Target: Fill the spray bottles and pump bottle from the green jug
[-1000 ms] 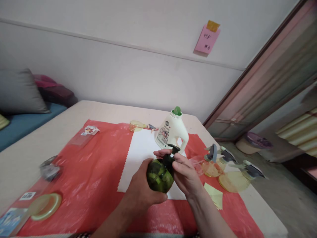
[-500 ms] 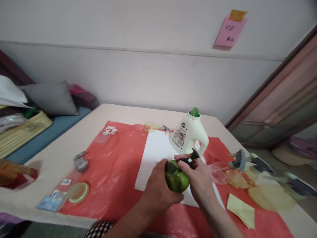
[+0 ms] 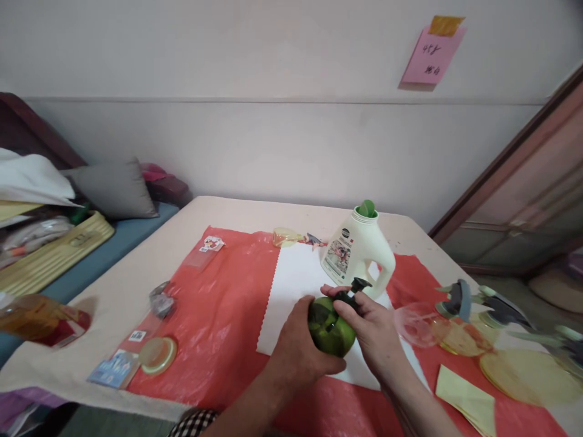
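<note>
My left hand is clamped around the round green bottle, and my right hand grips its black pump. I have the bottle tilted above the white sheet, near that sheet's front edge. Just behind my right hand stands the cream jug. To my right, the spray bottles crowd the table's edge. To my left, the red plastic cover lies open as far as the round lid.
</note>
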Demonstrator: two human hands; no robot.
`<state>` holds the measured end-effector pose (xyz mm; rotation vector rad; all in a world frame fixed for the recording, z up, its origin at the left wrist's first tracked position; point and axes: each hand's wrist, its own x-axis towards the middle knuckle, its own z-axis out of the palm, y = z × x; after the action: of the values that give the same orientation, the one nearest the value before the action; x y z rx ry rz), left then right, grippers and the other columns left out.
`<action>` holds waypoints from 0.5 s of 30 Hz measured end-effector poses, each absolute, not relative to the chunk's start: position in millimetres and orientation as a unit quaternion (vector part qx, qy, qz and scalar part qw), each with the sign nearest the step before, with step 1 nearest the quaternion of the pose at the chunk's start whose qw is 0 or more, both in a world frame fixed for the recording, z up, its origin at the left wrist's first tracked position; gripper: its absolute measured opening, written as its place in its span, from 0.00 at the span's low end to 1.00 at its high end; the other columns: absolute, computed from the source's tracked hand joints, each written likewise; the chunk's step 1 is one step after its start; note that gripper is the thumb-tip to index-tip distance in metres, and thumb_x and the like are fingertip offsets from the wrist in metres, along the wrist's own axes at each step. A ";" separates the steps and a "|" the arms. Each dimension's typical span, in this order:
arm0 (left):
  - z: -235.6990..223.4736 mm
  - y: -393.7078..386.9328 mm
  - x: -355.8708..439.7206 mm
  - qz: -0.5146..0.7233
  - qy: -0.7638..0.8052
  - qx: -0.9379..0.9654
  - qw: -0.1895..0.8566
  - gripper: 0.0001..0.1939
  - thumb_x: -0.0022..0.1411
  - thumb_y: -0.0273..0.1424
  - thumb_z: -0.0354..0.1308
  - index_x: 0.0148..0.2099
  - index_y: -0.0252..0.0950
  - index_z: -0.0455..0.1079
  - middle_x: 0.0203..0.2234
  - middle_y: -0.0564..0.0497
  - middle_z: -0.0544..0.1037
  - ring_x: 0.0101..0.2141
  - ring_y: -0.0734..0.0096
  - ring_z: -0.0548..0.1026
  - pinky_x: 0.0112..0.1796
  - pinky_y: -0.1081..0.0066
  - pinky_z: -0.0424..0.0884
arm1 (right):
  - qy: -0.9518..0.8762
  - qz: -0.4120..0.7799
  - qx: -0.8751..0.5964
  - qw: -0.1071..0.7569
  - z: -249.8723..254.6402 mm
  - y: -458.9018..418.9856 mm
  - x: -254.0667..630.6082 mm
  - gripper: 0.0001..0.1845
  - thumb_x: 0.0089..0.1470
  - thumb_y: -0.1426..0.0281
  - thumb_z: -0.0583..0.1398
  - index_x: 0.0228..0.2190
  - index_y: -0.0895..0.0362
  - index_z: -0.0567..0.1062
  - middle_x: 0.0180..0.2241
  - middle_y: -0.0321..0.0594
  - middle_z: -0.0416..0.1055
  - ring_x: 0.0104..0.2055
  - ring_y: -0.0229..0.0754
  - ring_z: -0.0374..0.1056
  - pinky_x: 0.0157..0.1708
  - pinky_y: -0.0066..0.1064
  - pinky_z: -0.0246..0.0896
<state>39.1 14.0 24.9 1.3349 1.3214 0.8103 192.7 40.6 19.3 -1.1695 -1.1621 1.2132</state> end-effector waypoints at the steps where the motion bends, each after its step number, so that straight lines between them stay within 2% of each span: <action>1: 22.0 14.5 39.8 0.337 0.563 0.560 0.506 0.49 0.37 0.28 0.71 0.63 0.37 0.58 0.51 0.45 0.74 0.49 0.53 0.74 0.47 0.61 0.70 | -0.471 0.487 -0.509 0.531 19.0 39.2 186.8 0.23 0.45 0.51 0.70 0.38 0.53 0.81 0.45 0.47 0.79 0.51 0.56 0.72 0.56 0.51 0.63; 4: 11.7 16.6 42.9 0.335 0.583 0.575 0.466 0.49 0.37 0.29 0.71 0.63 0.38 0.57 0.55 0.44 0.72 0.54 0.51 0.71 0.52 0.60 0.68 | -0.429 0.446 -0.555 0.556 15.6 37.0 174.8 0.26 0.43 0.48 0.69 0.37 0.54 0.80 0.43 0.47 0.80 0.48 0.55 0.73 0.52 0.49 0.66; 10: -3.9 23.4 54.1 0.325 0.606 0.590 0.422 0.50 0.36 0.32 0.71 0.63 0.36 0.57 0.56 0.41 0.72 0.56 0.49 0.70 0.56 0.58 0.66 | -0.410 0.400 -0.597 0.561 8.6 41.2 171.0 0.25 0.43 0.48 0.67 0.34 0.56 0.79 0.40 0.46 0.80 0.45 0.53 0.74 0.48 0.45 0.67; 15: -10.5 30.9 59.1 0.367 0.636 0.582 0.350 0.43 0.34 0.30 0.71 0.57 0.37 0.64 0.54 0.40 0.73 0.57 0.46 0.69 0.56 0.56 0.65 | -0.451 0.429 -0.578 0.528 7.8 44.0 170.3 0.28 0.42 0.53 0.67 0.42 0.56 0.77 0.46 0.47 0.79 0.49 0.55 0.73 0.51 0.46 0.67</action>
<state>59.1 30.9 -10.5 1.5063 1.6472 0.9512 170.3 44.0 7.8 -1.3809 -1.0782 1.0258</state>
